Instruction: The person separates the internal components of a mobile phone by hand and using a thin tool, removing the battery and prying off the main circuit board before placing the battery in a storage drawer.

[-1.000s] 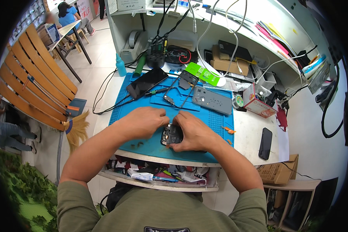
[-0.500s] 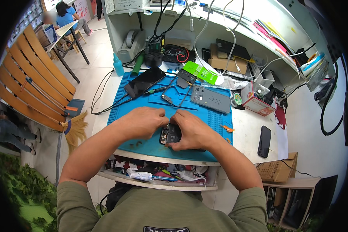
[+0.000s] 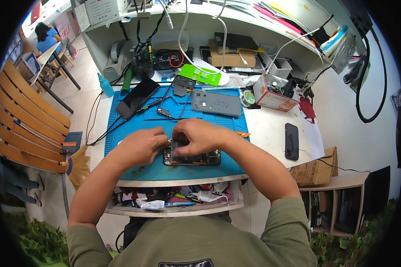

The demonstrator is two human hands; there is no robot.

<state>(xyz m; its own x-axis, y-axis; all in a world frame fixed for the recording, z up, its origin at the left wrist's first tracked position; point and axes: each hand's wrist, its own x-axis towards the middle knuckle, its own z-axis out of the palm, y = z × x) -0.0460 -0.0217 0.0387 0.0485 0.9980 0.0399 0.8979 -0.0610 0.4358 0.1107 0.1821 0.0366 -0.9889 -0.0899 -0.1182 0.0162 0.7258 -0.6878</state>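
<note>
On the ribbed blue mat (image 3: 133,129), both hands' fingers (image 3: 182,133) pinch the flat opened phone (image 3: 192,158)

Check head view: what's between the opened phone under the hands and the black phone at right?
Mostly bare: blue mat edge, then white tabletop between opened phone and black phone, in head view.

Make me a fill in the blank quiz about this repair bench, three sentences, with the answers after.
1. Both hands, the left hand and the right hand, rest on an opened phone lying on a ____ work mat.
2. The grey back cover lies at the mat's ____ edge, away from the person.
3. A black phone lies off the mat on the white table, to the person's ____.

Answers: blue; far; right
</note>
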